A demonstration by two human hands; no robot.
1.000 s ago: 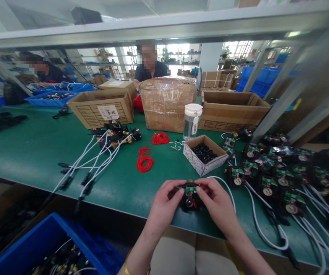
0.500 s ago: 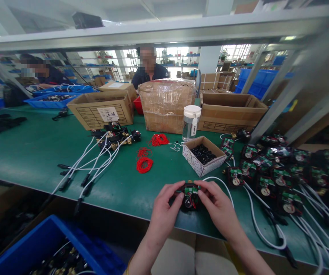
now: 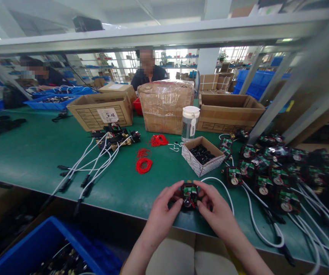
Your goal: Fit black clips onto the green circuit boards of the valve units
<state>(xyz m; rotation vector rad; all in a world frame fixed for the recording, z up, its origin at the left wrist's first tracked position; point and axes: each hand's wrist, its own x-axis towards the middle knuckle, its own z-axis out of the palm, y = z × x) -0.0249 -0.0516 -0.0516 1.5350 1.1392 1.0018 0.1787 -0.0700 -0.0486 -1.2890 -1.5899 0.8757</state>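
Between my hands, close to the table's front edge, is a black device housing (image 3: 189,195) with a green circuit board, a round silvery part and red wires showing on top. My left hand (image 3: 167,204) grips its left side, thumb at the lower corner and fingers along the upper edge. On the opposite side my right hand (image 3: 214,204) holds it the same way. A white cable (image 3: 221,182) curves out behind my right hand. Just beyond the device stands a small carton (image 3: 207,168) holding small black parts. The underside of the housing is hidden.
Several similar open devices (image 3: 286,200) with white cables crowd the right side. Red wire bundles (image 3: 144,165) and a lidded bottle (image 3: 189,124) lie farther back, before large cardboard boxes (image 3: 167,109). Cabled brass-fitted units (image 3: 114,138) sit left. A blue bin (image 3: 58,229) stands below the edge.
Both thumbs have shifted down and outward from the circuit board to the housing's lower sides, showing more of the board. The device stays in nearly the same spot.
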